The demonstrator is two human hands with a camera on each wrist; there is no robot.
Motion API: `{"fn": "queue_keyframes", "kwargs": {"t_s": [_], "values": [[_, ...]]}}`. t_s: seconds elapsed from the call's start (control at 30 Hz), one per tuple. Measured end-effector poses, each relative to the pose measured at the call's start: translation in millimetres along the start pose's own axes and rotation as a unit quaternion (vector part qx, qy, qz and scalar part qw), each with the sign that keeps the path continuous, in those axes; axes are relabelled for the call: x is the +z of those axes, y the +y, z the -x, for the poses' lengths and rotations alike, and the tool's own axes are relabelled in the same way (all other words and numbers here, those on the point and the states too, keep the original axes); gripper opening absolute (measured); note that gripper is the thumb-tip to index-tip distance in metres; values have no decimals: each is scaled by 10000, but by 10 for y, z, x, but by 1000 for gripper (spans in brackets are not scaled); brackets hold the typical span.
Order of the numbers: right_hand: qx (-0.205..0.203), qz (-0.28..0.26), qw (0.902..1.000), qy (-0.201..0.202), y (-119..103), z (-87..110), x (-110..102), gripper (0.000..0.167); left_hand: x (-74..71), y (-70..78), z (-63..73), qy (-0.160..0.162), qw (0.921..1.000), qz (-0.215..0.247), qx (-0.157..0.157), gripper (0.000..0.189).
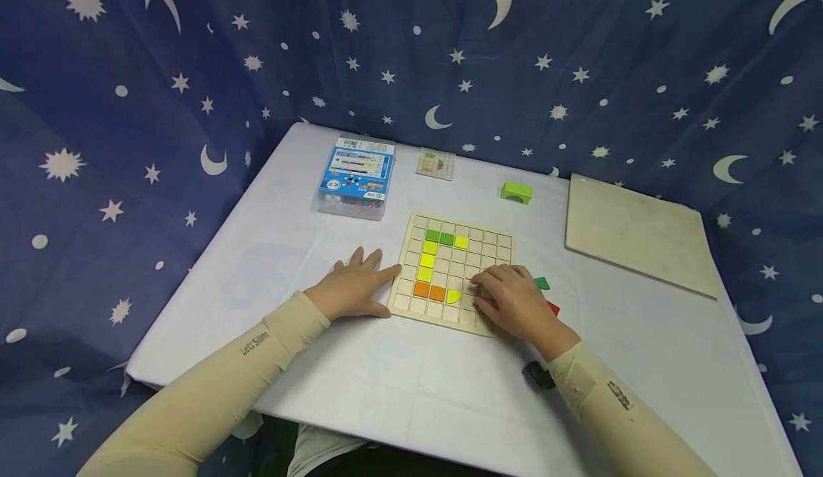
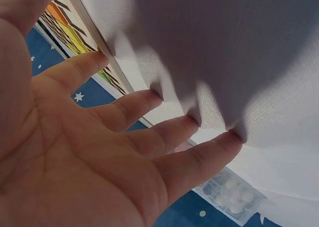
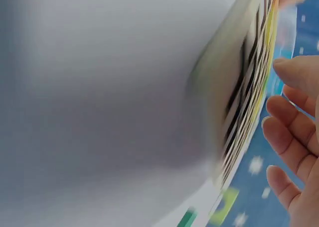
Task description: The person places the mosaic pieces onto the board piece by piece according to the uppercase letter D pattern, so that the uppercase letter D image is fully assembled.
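A wooden grid board (image 1: 401, 302) lies on the table between the hands. In its cells sit two green squares (image 1: 446, 238), a yellow square (image 1: 461, 242), a column of three yellow squares (image 1: 427, 260), two orange squares (image 1: 437, 293) and a rounded yellow piece (image 1: 454, 296). My left hand (image 1: 353, 288) has its fingers spread, the index fingertip at the board's left edge and other fingertips resting on the cloth. Over the board's right part hovers my right hand (image 1: 514, 302), fingers loosely bent; nothing shows between them in the right wrist view.
Beyond the right hand lie a green piece (image 1: 542, 283) and a partly hidden red piece (image 1: 554, 308). A plastic box (image 1: 356, 177), a small pattern card (image 1: 436, 163) and a green arch block (image 1: 516, 192) stand farther back. A plain board (image 1: 643, 234) lies right; a dark object (image 1: 539, 375) sits near the right wrist.
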State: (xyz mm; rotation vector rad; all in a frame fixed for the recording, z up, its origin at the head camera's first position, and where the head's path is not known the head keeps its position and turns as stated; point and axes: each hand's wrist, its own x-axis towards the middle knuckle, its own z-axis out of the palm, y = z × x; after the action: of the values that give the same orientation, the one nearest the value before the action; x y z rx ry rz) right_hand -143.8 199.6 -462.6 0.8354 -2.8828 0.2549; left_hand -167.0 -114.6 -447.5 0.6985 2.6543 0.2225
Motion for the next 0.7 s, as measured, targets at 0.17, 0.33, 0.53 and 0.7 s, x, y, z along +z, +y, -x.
{"fn": "queue_keyframes", "kwargs": {"t_s": [0.17, 0.33, 0.53, 0.7], "values": [[605, 205, 9980, -27, 380, 371, -100, 35, -3, 7, 11, -28, 10000, 0, -8, 86], [1315, 283, 9905, -276, 648, 703, -184, 39, -15, 12, 18, -55, 10000, -8, 0, 86], [1621, 283, 9850, -517, 748, 923, -223, 40, -25, 14, 27, -42, 10000, 10, 20, 85], [1554, 224, 9867, -430, 765, 970, -208, 39, -22, 18, 26, -27, 10000, 33, 40, 85]]}}
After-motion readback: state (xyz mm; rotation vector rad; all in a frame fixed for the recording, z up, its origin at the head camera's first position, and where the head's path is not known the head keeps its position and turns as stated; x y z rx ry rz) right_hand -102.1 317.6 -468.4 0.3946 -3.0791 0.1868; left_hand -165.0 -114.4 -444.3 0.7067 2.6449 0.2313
